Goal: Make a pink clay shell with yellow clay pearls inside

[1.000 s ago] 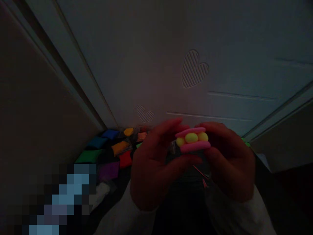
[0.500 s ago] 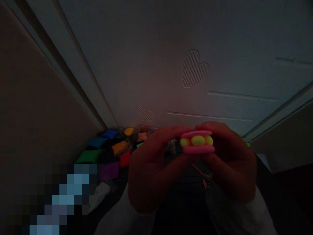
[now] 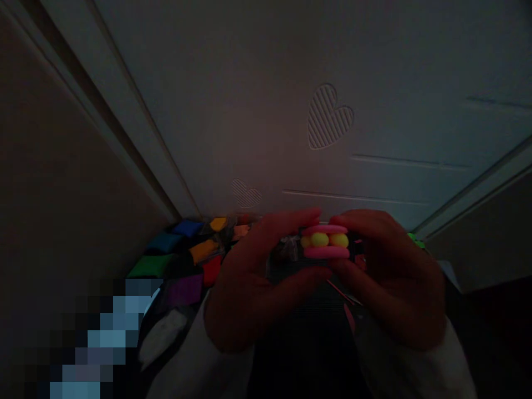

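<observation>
In dim light I hold a small clay piece (image 3: 325, 242) in front of me: two flat pink discs with yellow balls pressed between them. My left hand (image 3: 249, 288) pinches it from the left, thumb under and fingers over. My right hand (image 3: 394, 277) grips it from the right in the same way. Both wrists wear white sleeves. A thin pink stick (image 3: 339, 292) lies below the hands on a dark surface.
Several packets of coloured clay (image 3: 189, 252), blue, green, orange, red and purple, lie at the left by the wall. A pale door (image 3: 332, 83) with embossed hearts stands close behind. A green piece (image 3: 415, 239) shows at the right. The lower left is blurred out.
The clay piece and both hands have shifted slightly left and settled level; the left thumb has closed in under the piece.
</observation>
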A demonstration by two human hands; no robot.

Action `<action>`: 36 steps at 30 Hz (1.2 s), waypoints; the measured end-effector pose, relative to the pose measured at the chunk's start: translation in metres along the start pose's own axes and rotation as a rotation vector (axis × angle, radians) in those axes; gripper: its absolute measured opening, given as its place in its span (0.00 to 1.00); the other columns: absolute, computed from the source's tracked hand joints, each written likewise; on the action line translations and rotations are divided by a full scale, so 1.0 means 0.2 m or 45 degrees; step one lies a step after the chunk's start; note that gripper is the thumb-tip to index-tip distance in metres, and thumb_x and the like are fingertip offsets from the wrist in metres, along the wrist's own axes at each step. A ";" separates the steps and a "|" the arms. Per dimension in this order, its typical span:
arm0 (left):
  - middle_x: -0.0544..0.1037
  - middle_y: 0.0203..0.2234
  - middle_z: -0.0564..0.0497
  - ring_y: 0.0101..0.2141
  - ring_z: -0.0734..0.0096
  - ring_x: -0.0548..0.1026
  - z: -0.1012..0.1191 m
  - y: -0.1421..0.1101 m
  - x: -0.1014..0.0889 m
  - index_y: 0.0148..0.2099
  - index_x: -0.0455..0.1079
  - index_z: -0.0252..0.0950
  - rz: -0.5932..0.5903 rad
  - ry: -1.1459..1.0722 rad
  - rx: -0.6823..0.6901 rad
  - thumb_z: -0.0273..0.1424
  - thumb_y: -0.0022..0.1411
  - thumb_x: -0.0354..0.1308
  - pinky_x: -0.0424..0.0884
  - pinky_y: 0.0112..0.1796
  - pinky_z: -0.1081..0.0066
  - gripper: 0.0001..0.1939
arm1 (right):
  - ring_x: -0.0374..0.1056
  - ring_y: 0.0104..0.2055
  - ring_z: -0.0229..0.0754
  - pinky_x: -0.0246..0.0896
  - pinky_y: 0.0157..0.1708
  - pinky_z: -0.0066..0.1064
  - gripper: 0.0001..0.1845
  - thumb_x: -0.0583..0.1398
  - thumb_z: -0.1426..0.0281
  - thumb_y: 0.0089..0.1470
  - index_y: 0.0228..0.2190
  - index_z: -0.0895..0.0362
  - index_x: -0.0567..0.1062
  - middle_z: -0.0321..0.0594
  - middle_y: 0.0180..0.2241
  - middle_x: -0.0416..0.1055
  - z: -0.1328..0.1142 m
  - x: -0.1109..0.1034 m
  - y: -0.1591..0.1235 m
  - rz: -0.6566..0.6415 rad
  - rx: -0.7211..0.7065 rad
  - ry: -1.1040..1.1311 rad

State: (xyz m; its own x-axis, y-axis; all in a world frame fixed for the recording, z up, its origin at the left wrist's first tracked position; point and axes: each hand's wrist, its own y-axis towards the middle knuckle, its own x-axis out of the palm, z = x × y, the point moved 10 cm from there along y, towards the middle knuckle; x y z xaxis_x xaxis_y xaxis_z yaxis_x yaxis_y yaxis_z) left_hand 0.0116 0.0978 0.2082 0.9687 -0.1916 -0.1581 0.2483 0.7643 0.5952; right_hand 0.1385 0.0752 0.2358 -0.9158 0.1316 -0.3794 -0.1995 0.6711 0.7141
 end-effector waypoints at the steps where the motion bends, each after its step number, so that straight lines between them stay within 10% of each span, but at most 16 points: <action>1: 0.71 0.46 0.57 0.46 0.73 0.69 0.00 0.01 0.01 0.52 0.64 0.47 -0.015 -0.005 0.011 0.25 0.51 0.62 0.64 0.50 0.74 0.26 | 0.63 0.45 0.36 0.62 0.46 0.27 0.24 0.63 0.77 0.45 0.46 0.53 0.69 0.34 0.43 0.68 0.00 0.00 0.00 -0.009 -0.007 -0.016; 10: 0.75 0.44 0.59 0.45 0.77 0.73 -0.04 0.03 0.10 0.47 0.67 0.41 -0.043 -0.824 -0.167 0.21 0.55 0.57 0.71 0.44 0.81 0.18 | 0.66 0.46 0.41 0.62 0.50 0.37 0.27 0.63 0.76 0.45 0.48 0.49 0.66 0.36 0.46 0.66 0.04 0.01 -0.03 0.073 0.157 0.215; 36: 0.76 0.40 0.57 0.42 0.69 0.75 -0.02 0.03 0.06 0.44 0.70 0.44 0.035 -0.554 -0.110 0.26 0.51 0.62 0.74 0.43 0.72 0.17 | 0.63 0.46 0.39 0.64 0.44 0.32 0.25 0.62 0.80 0.44 0.44 0.46 0.71 0.33 0.45 0.65 -0.10 -0.04 -0.02 0.134 -0.143 -0.055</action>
State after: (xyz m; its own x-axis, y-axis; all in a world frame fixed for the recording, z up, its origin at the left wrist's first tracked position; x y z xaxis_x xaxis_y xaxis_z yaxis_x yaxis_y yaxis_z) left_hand 0.0246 0.1016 0.2070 0.8920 -0.3980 0.2144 0.2390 0.8176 0.5238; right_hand 0.1388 0.0567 0.2476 -0.9183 0.2299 -0.3223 -0.1430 0.5666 0.8115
